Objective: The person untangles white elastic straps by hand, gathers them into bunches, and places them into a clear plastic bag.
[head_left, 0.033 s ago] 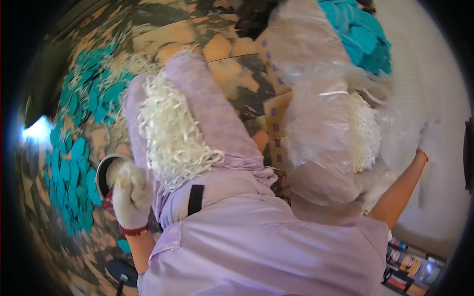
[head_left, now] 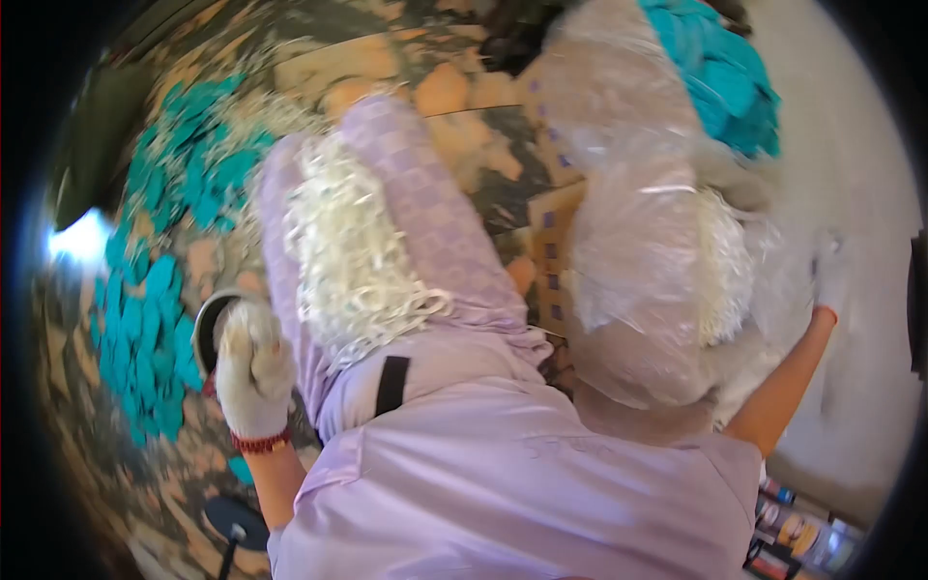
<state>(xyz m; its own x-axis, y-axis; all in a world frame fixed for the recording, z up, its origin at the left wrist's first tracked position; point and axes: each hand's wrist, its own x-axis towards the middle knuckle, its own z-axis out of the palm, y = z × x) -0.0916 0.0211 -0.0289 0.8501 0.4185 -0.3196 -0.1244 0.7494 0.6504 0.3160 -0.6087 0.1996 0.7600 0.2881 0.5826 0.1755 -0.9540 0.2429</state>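
My left hand (head_left: 253, 372) wears a white glove and has its fingers curled, closed. It is at a round metal-rimmed container (head_left: 204, 324), beside my left leg; what the fingers hold is hidden. At the far right my right hand (head_left: 828, 275), also in a pale glove, reaches out beside a clear plastic bag (head_left: 633, 261). Its fingers blend into the pale background and are blurred. A heap of white elastic loops (head_left: 353, 251) lies across my lap. More white loops (head_left: 720, 266) show at the bag's mouth.
Teal flat pieces (head_left: 145, 338) lie scattered on the patterned floor (head_left: 464, 159) at left, with white strands among the far ones. A second bag holds teal pieces (head_left: 720, 82) at the upper right. A dark round object on a stem (head_left: 235, 522) stands at lower left. Small packages (head_left: 800, 534) sit at lower right.
The whole view has shifted slightly, with most things a little further right. My right hand has a slightly different pose. My left hand stays at the container.
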